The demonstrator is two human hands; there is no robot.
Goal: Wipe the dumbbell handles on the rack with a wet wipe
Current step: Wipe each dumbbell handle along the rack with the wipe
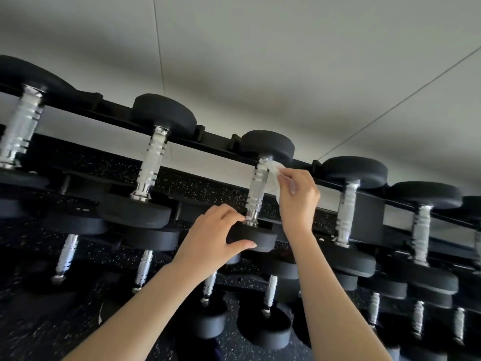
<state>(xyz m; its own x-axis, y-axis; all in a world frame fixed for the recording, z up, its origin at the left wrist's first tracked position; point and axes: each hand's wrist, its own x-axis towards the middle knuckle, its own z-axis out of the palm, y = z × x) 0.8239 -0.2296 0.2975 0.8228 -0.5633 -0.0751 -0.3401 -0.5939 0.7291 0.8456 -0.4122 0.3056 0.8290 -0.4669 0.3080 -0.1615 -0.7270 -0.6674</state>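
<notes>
A black rack carries rows of black dumbbells with chrome handles. My right hand pinches a white wet wipe against the right side of the chrome handle of the middle dumbbell on the top row, near its far head. My left hand grips the near black head of that same dumbbell, thumb under it and fingers over its top edge. Part of the wipe is hidden behind my right fingers.
Neighbouring dumbbells stand close on both sides: one handle to the left, another to the right. Lower rows hold several smaller dumbbells. Speckled black floor lies below, a pale wall behind the rack.
</notes>
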